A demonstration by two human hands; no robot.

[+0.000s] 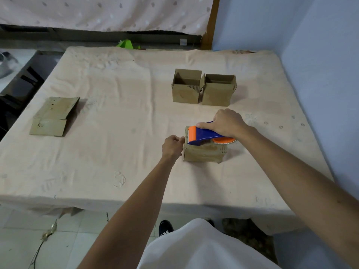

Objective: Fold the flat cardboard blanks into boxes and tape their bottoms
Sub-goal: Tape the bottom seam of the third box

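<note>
A small cardboard box (204, 153) stands bottom-up on the cloth-covered table (116, 152), right of centre. My right hand (226, 121) grips the handle of a blue and orange tape dispenser (202, 134), which lies across the box's top face with its orange nose at the left edge. My left hand (172, 145) pinches the box's upper left edge with curled fingers. Two folded boxes, one (186, 87) beside the other (219, 90), stand open-topped at the back right. A flat cardboard blank (52, 117) lies at the left.
The table's near edge runs across the lower part of the view, with tiled floor (38, 239) below it. A blue wall (320, 55) borders the table's right side. A green object (127, 44) sits behind the far edge. A dark chair (29, 80) stands at the left.
</note>
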